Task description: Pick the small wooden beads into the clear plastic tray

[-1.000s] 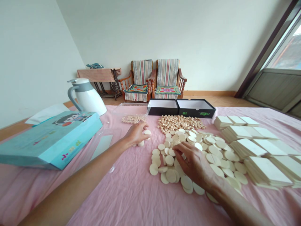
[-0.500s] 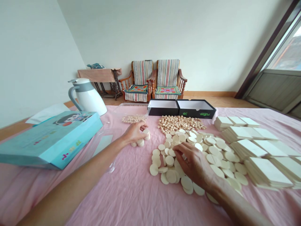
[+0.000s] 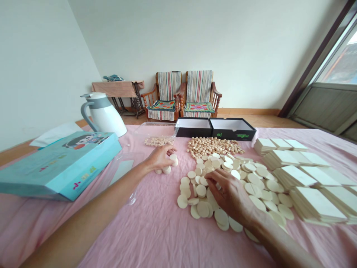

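Observation:
My left hand (image 3: 161, 157) has its thumb and fingers closed about a short stack of small round wooden discs (image 3: 173, 159). Other short disc stacks (image 3: 166, 170) stand on the cloth just below that hand. Over the left part of a wide heap of pale wooden discs (image 3: 259, 182) is my right hand (image 3: 227, 188), palm down with curled fingers. Its fingertips touch discs at the heap's edge, and whatever lies between them is hidden. Small wooden beads (image 3: 213, 145) form a pile behind the discs. A smaller group of wooden pieces (image 3: 158, 141) lies beyond my left hand.
Stacks of square wooden sheets (image 3: 318, 203) line the right side. At the back are two black open boxes (image 3: 232, 134) and a clear plastic tray (image 3: 147, 129). A turquoise box (image 3: 64, 160) and a white jug (image 3: 107, 119) stand left on the pink cloth (image 3: 156, 227).

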`<control>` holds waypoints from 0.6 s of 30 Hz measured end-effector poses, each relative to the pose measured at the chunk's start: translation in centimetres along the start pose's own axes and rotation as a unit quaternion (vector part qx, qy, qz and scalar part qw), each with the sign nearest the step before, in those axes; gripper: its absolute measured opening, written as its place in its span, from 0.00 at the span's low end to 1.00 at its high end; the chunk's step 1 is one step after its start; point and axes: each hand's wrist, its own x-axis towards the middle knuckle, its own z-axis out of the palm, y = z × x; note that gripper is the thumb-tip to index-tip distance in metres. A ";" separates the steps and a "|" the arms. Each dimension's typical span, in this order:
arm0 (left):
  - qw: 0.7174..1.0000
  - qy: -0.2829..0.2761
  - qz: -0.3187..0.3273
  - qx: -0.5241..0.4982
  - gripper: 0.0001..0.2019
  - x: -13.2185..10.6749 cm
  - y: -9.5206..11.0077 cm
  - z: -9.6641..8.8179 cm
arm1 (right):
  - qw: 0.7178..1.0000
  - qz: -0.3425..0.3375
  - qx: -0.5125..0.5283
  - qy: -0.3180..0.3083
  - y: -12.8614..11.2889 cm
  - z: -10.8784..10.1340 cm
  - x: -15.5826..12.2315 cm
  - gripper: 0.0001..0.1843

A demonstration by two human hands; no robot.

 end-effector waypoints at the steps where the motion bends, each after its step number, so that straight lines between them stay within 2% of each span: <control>1: 1.000 -0.009 0.002 -0.001 0.22 0.0 0.0 0.0 | 1.000 0.000 0.000 -0.001 0.0 0.0 0.0 0.10; 18: 0.995 -0.068 0.030 0.062 0.25 0.6 0.1 -0.1 | 1.000 0.006 -0.008 -0.010 -0.1 0.0 0.0 0.10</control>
